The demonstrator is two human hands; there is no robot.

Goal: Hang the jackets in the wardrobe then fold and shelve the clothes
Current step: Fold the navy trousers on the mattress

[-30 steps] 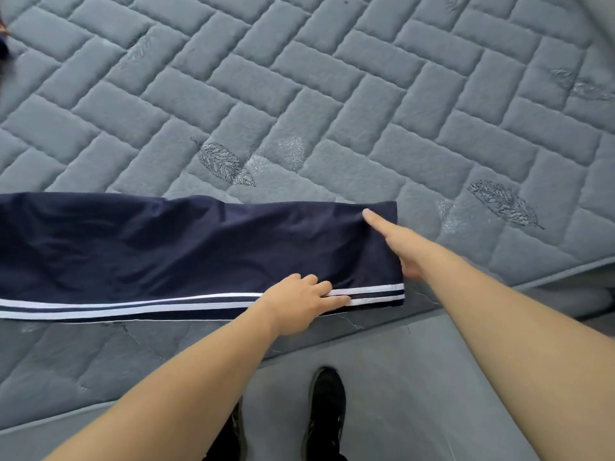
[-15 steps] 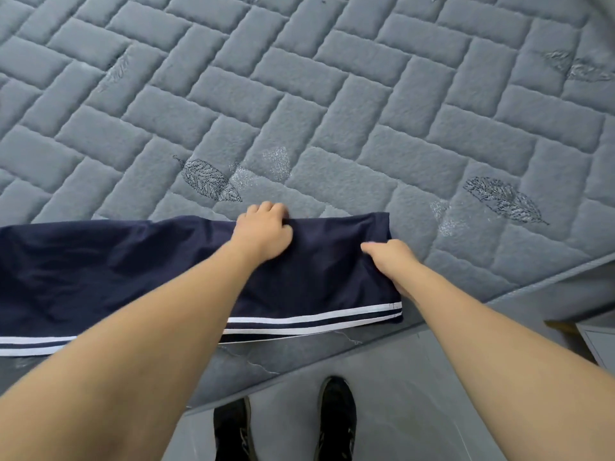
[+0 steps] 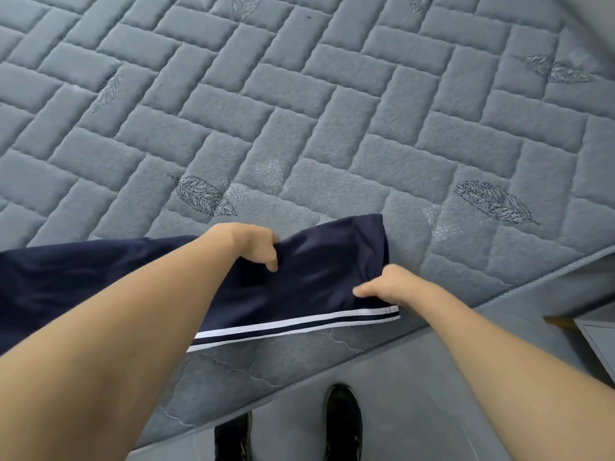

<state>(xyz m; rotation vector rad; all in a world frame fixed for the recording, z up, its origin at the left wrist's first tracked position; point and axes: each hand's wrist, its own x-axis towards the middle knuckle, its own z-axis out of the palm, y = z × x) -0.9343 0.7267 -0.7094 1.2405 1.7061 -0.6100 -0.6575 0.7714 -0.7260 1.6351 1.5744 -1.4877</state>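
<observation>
Item: navy smooth-fabric trousers with white side stripes [image 3: 299, 294], lying at the grey quilted mattress's [image 3: 332, 111] six-o'clock edge. Our left hand [image 3: 246, 242] pinches the upper edge; our right hand [image 3: 389, 286] pinches the hem end. We judge them light, limp, slippery; best held by edges.

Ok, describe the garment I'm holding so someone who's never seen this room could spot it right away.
Start at the grey quilted mattress and look along its near edge, just above the black shoes. The trousers lie flat there, with the left hand and right hand gripping one end. They are the only dark navy fabric, with two white stripes along the near side.
</observation>
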